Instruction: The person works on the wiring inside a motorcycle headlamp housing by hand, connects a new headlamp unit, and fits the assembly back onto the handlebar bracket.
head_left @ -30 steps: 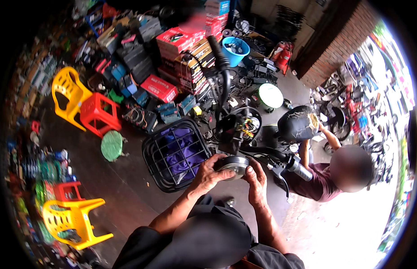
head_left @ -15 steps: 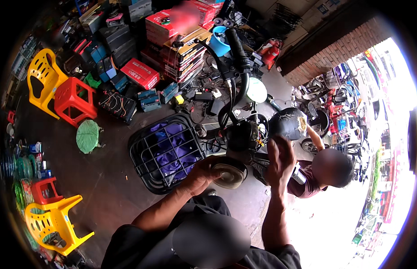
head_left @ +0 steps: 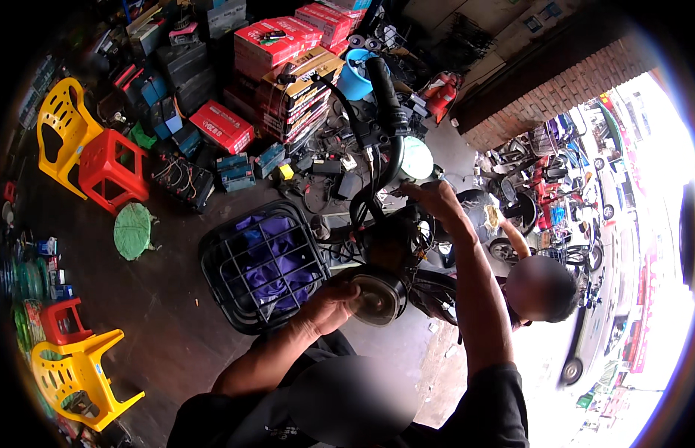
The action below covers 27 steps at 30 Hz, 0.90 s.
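Note:
In my left hand [head_left: 329, 306] is a round headlight [head_left: 376, 299] with a pale lens and dark rim, gripped at its left edge with the lens turned toward me. It sits beside the front of a scooter or electric bike, just right of its black wire basket [head_left: 213, 257], which holds purple cloth [head_left: 276, 261]. My right hand [head_left: 437, 201] reaches over the steering head, its visible fingers stretched toward the black handlebar [head_left: 392, 101]; whether they touch it is unclear. Loose wires [head_left: 422, 243] show below that hand.
A co-worker [head_left: 541, 287] crouches at the right, an arm at the torn black seat [head_left: 478, 213]. Red boxes [head_left: 269, 41], batteries [head_left: 235, 172] and a blue bucket [head_left: 356, 75] stand ahead. Yellow chairs [head_left: 78, 381] and a red stool [head_left: 112, 168] are left. Parked bikes [head_left: 545, 172] line the right.
My right hand has moved forward and left, from beside the seat to the steering head. The headlight stays in my left hand, slightly lower. The co-worker's head sits a little lower.

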Each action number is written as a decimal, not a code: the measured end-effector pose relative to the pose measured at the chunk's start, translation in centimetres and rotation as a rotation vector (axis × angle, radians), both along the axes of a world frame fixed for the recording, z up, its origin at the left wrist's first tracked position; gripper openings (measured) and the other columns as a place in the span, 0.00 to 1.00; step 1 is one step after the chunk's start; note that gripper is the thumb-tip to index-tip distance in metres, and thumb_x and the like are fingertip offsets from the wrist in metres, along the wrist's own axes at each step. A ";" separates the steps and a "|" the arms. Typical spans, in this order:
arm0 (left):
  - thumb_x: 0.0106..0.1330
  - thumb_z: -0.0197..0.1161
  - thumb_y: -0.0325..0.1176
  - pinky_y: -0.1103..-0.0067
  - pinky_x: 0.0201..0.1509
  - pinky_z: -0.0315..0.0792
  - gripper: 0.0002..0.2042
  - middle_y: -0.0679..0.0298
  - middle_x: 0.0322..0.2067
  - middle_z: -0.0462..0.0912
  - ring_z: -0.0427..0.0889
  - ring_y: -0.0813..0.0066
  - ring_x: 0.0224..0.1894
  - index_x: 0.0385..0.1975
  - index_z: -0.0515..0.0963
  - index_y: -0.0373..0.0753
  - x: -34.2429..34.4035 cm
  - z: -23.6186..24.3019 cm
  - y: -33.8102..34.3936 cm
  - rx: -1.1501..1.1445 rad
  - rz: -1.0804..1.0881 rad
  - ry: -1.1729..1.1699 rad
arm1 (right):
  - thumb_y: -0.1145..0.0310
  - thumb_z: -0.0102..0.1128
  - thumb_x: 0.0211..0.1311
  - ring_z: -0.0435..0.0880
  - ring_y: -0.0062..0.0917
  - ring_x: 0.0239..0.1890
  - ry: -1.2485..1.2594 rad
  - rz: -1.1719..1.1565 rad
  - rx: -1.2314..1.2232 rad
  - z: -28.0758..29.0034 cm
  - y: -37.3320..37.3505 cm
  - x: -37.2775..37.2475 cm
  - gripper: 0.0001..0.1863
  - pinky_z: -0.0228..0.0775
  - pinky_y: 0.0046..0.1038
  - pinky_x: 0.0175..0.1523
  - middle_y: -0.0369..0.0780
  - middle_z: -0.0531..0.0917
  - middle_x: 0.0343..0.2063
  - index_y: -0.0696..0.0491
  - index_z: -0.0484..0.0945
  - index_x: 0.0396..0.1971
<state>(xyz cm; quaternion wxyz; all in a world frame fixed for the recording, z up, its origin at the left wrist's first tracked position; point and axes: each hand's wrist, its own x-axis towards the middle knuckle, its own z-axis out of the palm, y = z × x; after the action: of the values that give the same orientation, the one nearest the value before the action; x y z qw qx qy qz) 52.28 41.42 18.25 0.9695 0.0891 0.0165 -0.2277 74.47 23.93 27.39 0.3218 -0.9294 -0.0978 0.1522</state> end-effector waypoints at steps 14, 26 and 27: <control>0.53 0.75 0.39 0.73 0.59 0.73 0.31 0.58 0.47 0.82 0.81 0.69 0.50 0.54 0.72 0.31 0.7 -0.9 0.4 0.184 -0.039 -0.009 | 0.49 0.49 0.71 0.81 0.27 0.42 0.695 -0.139 0.628 -1.6 -1.4 1.1 0.27 0.72 0.27 0.46 0.42 0.85 0.42 0.60 0.80 0.49; 0.51 0.77 0.39 0.73 0.55 0.74 0.29 0.59 0.44 0.82 0.82 0.70 0.47 0.50 0.74 0.33 0.5 -0.7 0.8 0.309 0.022 0.069 | 0.49 0.58 0.65 0.81 0.29 0.41 0.701 -0.073 0.736 -3.5 -2.5 2.2 0.28 0.72 0.30 0.46 0.43 0.84 0.38 0.60 0.77 0.50; 0.50 0.77 0.39 0.72 0.55 0.75 0.30 0.58 0.44 0.82 0.82 0.68 0.47 0.51 0.74 0.33 0.5 -0.7 0.9 0.311 0.029 0.074 | 0.50 0.59 0.65 0.81 0.30 0.41 0.734 -0.092 0.784 -4.2 -2.6 2.4 0.27 0.72 0.30 0.47 0.42 0.84 0.38 0.60 0.77 0.50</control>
<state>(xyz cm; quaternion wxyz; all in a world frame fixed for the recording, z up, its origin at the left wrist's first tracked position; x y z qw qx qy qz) 52.78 42.36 17.56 0.9460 0.2293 0.0885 -0.2114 76.90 21.37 23.17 0.6641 -0.6285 0.0125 0.4047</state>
